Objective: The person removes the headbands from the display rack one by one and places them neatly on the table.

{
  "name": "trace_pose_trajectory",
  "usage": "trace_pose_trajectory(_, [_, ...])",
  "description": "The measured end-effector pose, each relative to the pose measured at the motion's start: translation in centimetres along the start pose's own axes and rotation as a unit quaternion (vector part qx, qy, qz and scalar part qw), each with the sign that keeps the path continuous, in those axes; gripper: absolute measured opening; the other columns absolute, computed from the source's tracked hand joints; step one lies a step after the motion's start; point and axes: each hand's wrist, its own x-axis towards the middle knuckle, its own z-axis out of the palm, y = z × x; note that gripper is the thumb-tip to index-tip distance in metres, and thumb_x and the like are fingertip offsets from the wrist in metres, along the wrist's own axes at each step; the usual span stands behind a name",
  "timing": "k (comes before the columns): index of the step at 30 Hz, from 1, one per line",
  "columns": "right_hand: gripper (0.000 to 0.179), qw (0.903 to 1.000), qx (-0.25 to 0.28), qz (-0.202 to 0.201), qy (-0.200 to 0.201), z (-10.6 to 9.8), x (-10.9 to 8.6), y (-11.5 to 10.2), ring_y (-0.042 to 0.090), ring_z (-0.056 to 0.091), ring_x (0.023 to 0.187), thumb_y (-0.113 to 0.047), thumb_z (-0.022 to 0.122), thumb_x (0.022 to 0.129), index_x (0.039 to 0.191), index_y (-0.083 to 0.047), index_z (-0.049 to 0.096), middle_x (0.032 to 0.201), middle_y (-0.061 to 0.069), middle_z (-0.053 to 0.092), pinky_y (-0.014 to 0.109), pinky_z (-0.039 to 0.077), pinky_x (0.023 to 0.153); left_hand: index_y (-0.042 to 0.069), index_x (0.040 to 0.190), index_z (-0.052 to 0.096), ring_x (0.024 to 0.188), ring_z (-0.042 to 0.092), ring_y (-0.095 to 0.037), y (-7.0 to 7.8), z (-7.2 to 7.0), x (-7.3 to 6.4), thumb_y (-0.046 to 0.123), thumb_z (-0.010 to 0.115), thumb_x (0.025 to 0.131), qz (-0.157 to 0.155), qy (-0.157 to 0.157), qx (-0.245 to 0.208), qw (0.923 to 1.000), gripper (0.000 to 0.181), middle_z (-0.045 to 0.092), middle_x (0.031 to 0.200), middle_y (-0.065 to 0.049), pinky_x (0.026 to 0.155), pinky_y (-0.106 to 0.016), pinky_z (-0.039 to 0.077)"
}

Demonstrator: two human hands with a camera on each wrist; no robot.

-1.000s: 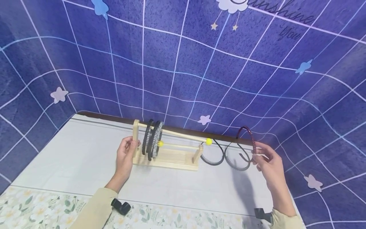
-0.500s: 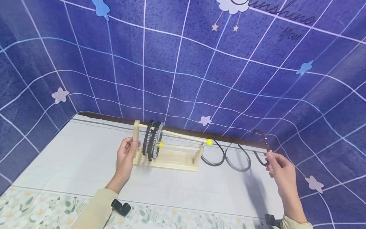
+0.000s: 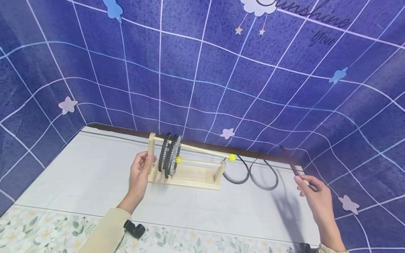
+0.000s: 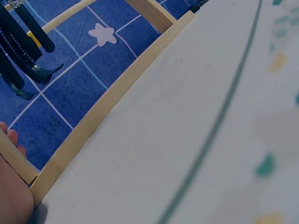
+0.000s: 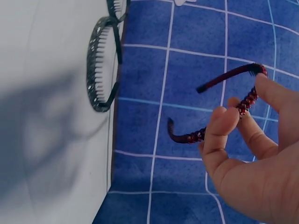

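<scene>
My left hand [image 3: 139,172] grips the left upright [image 3: 151,151] of a pale wooden rack [image 3: 190,182]. Several black and silver headbands [image 3: 171,156] hang at the left on its upper rod, which has a yellow ball [image 3: 232,157] at its right end. Off to the right, my right hand [image 3: 317,198] pinches a dark red headband [image 3: 295,170] by its beaded band, above the table. In the right wrist view, the two ends of this red headband [image 5: 229,74] point left, and my fingers [image 5: 217,133] cover part of the band.
Between rack and right hand, a black headband [image 3: 236,181] and a greyish toothed headband [image 3: 265,187] lie on the white table [image 3: 221,211]. A lower rod with a yellow ball [image 3: 179,159] belongs to the rack. Blue cloth [image 3: 202,70] rises behind the table.
My right hand has moved right and toward me with the red headband, away from the grey headband it overlapped. My left hand and the rack stay put.
</scene>
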Motion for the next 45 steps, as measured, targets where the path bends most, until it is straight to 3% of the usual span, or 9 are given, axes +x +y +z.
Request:
trace_pose_trajectory(2, [0.011, 0.9996, -0.027, -0.007, -0.001, -0.2, 0.0, 0.4, 0.006, 0.067, 0.067, -0.026, 0.086, 0.102, 0.110, -0.023, 0.080, 0.080, -0.020, 0.073, 0.019, 0.053, 0.068, -0.003, 0.146, 0.051, 0.130, 0.068, -0.018, -0.1, -0.1, 0.0, 0.028, 0.047, 0.122, -0.001, 0.000, -0.001, 1.0000, 0.039, 0.065, 0.135, -0.019, 0.113, -0.013, 0.051])
trace_pose_trajectory(9, [0.030, 0.9983, -0.035, -0.047, -0.003, -0.5, -0.1, 1.8, -0.010, 0.071, 0.084, -0.015, 0.090, 0.097, 0.121, -0.001, 0.080, 0.116, -0.029, 0.061, 0.010, 0.059, 0.072, -0.003, 0.146, 0.052, 0.130, 0.068, -0.017, -0.1, -0.3, -0.1, 0.027, 0.047, 0.122, 0.000, -0.001, 0.000, 1.0000, 0.039, 0.065, 0.136, -0.018, 0.114, -0.015, 0.051])
trace_pose_trajectory(14, [0.036, 0.9973, -0.045, -0.057, -0.011, -0.8, 0.2, 3.0, -0.014, 0.070, 0.090, -0.012, 0.091, 0.096, 0.124, 0.006, 0.077, 0.119, -0.031, 0.056, 0.005, 0.058, 0.080, -0.002, 0.147, 0.051, 0.131, 0.068, -0.018, -0.1, -0.3, -0.2, 0.028, 0.046, 0.122, -0.001, -0.003, 0.005, 1.0000, 0.040, 0.065, 0.137, -0.018, 0.114, -0.015, 0.051])
trace_pose_trajectory(17, [0.037, 0.9963, -0.049, -0.070, -0.011, -0.8, 0.5, 3.7, -0.013, 0.070, 0.089, -0.007, 0.091, 0.094, 0.123, 0.010, 0.076, 0.127, -0.021, 0.059, 0.005, 0.058, 0.082, -0.002, 0.147, 0.051, 0.132, 0.067, -0.019, -0.1, -0.3, -0.3, 0.029, 0.045, 0.122, -0.004, -0.003, 0.011, 0.9999, 0.039, 0.065, 0.137, -0.017, 0.115, -0.016, 0.051])
trace_pose_trajectory(20, [0.036, 0.9949, -0.058, -0.082, -0.013, -1.0, 0.9, 4.6, -0.014, 0.068, 0.091, -0.004, 0.091, 0.093, 0.122, 0.013, 0.075, 0.143, 0.005, 0.061, 0.005, 0.058, 0.082, -0.001, 0.147, 0.051, 0.132, 0.067, -0.019, 0.0, -0.3, -0.3, 0.029, 0.046, 0.122, -0.006, -0.003, 0.012, 0.9999, 0.039, 0.065, 0.137, -0.018, 0.115, -0.016, 0.051])
trace_pose_trajectory(23, [0.039, 0.9936, -0.075, -0.082, -0.020, -1.4, 1.4, 5.4, -0.021, 0.062, 0.095, -0.007, 0.091, 0.094, 0.123, 0.013, 0.075, 0.157, 0.030, 0.053, 0.003, 0.057, 0.082, -0.002, 0.147, 0.051, 0.132, 0.067, -0.020, 0.0, -0.3, -0.3, 0.028, 0.047, 0.122, -0.007, -0.001, 0.004, 1.0000, 0.039, 0.064, 0.136, -0.020, 0.115, -0.015, 0.051])
trace_pose_trajectory(25, [0.042, 0.9924, -0.091, -0.078, -0.028, -1.8, 1.7, 5.9, -0.025, 0.058, 0.097, -0.012, 0.092, 0.095, 0.125, 0.013, 0.074, 0.162, 0.035, 0.049, 0.002, 0.055, 0.081, -0.002, 0.147, 0.051, 0.131, 0.067, -0.019, 0.0, -0.2, -0.2, 0.028, 0.047, 0.122, -0.006, -0.001, 0.001, 1.0000, 0.039, 0.064, 0.136, -0.020, 0.115, -0.015, 0.051])
trace_pose_trajectory(36, [0.044, 0.9775, -0.180, -0.094, -0.056, -3.1, 3.1, 8.0, -0.031, 0.048, 0.092, -0.021, 0.094, 0.093, 0.122, 0.007, 0.077, 0.161, 0.038, 0.050, 0.000, 0.050, 0.074, 0.000, 0.146, 0.052, 0.130, 0.067, -0.020, -0.3, -0.1, 0.0, 0.025, 0.048, 0.122, -0.009, 0.006, -0.014, 0.9999, 0.035, 0.065, 0.136, -0.021, 0.114, -0.016, 0.052])
trace_pose_trajectory(45, [0.051, 0.9662, -0.231, -0.063, -0.095, -3.8, 3.8, 9.3, -0.027, 0.048, 0.090, -0.036, 0.093, 0.095, 0.128, 0.000, 0.076, 0.166, 0.032, 0.046, 0.005, 0.047, 0.073, 0.002, 0.146, 0.051, 0.133, 0.066, -0.022, -0.3, 0.0, 0.1, 0.029, 0.047, 0.122, -0.008, -0.001, -0.006, 0.9999, 0.037, 0.064, 0.137, -0.020, 0.117, -0.019, 0.052])
